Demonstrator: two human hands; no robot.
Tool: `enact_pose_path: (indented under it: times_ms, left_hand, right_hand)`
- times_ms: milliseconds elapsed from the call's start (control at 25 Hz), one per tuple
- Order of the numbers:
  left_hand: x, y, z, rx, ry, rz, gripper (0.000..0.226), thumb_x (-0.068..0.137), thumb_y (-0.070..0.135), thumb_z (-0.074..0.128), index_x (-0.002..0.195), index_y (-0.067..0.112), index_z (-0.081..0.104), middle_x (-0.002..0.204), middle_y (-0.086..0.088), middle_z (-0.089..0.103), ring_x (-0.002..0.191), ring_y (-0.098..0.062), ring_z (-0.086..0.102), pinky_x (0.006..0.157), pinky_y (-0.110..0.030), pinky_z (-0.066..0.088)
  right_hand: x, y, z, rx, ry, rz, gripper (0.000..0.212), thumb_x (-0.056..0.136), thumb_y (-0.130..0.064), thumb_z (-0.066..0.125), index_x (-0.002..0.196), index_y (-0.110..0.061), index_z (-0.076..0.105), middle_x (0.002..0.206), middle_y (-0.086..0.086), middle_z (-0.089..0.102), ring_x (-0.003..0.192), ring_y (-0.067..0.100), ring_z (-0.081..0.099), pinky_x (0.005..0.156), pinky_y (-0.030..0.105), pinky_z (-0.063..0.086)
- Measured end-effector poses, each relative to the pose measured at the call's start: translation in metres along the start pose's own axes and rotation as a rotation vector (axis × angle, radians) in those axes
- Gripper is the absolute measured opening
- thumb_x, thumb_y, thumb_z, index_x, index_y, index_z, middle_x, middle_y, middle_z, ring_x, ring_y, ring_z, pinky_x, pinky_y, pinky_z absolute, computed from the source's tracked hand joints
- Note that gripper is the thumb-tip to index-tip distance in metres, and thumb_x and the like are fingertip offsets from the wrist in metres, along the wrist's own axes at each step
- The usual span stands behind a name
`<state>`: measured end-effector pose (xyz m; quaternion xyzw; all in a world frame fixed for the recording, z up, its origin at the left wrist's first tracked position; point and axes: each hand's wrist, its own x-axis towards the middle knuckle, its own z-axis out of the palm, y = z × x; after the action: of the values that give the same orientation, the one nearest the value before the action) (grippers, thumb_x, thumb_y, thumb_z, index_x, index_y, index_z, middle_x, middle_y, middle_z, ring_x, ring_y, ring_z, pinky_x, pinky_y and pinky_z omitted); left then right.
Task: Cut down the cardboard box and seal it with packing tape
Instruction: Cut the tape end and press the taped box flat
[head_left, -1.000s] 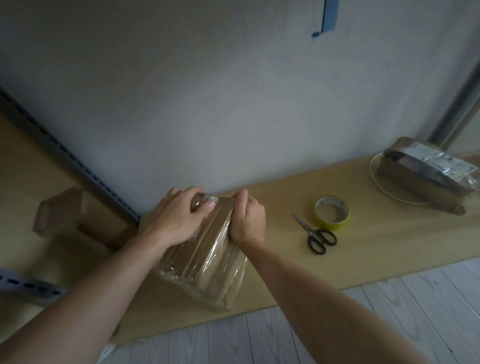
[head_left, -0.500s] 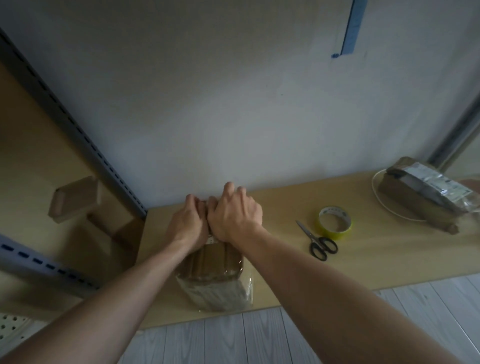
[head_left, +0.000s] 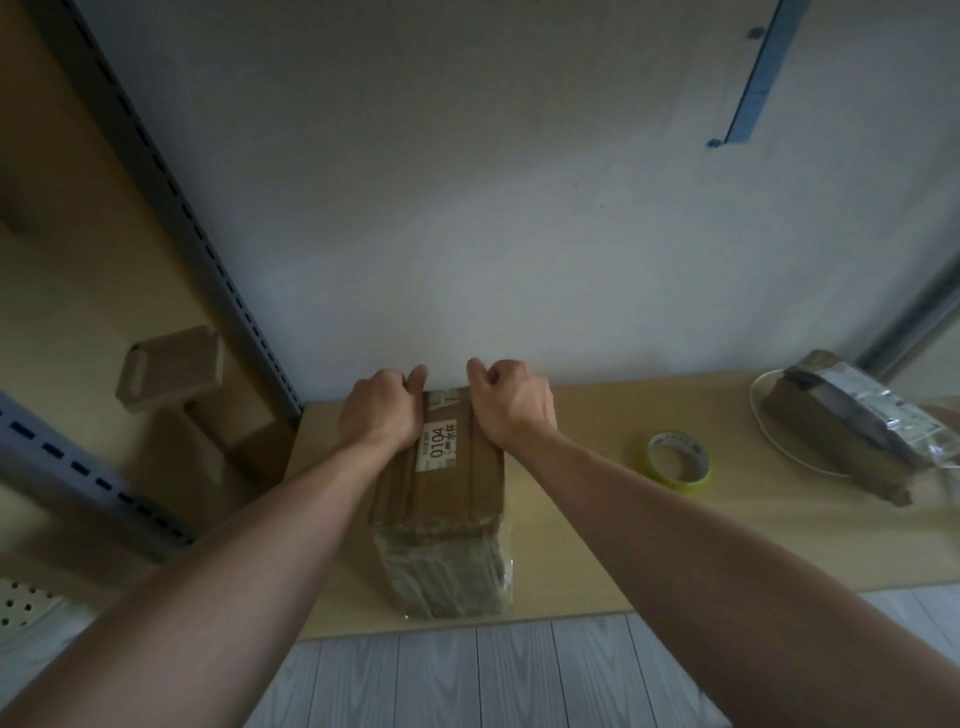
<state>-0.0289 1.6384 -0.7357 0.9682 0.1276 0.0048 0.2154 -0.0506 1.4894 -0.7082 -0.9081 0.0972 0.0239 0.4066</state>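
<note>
A brown cardboard box pack (head_left: 447, 483) with a white label reading 0104 lies on the wooden shelf (head_left: 597, 545), its long side pointing at the wall. Shiny clear wrap (head_left: 447, 577) still covers its near end. My left hand (head_left: 382, 410) grips the far left corner of the pack with curled fingers. A short gap away, my right hand (head_left: 511, 405) grips the far right corner, also with curled fingers. Whether the fingers pinch wrap or cardboard is hidden. A yellow-rimmed roll of tape (head_left: 678, 462) lies to the right. My right forearm hides the scissors.
Another wrapped brown parcel (head_left: 852, 426) sits on a white ring at the shelf's right end. The white wall stands directly behind the pack. A slotted metal upright (head_left: 208, 244) and small cardboard boxes (head_left: 174, 366) are on the left. Grey floorboards (head_left: 467, 675) lie below the shelf edge.
The pack turned from tilted to lying straight toward the wall. My hands, pressed together at its far end half a second ago, have moved apart to its two far corners, exposing the label.
</note>
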Motion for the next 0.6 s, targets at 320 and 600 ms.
enact_pose_path:
  times_ms: [320, 600]
  left_hand:
    - [-0.040, -0.007, -0.011, -0.504, -0.200, -0.375, 0.058, 0.106, 0.047, 0.032, 0.132, 0.003, 0.059, 0.131, -0.018, 0.062, 0.112, -0.036, 0.061, 0.095, -0.041, 0.051]
    - [-0.107, -0.004, 0.012, -1.174, -0.364, -0.512, 0.036, 0.105, 0.020, 0.041, 0.110, -0.001, 0.071, 0.089, -0.014, 0.077, 0.079, -0.027, 0.074, 0.080, -0.045, 0.059]
  right_hand:
    - [-0.074, 0.032, -0.011, 0.357, -0.514, 0.189, 0.063, 0.093, -0.067, 0.044, 0.147, -0.033, 0.037, 0.133, 0.003, 0.063, 0.113, 0.028, 0.062, 0.086, 0.048, 0.052]
    - [-0.070, 0.042, -0.049, -0.428, -0.397, -0.530, 0.061, 0.105, -0.045, 0.036, 0.159, -0.031, 0.013, 0.165, -0.010, 0.017, 0.152, 0.017, 0.016, 0.120, 0.037, 0.025]
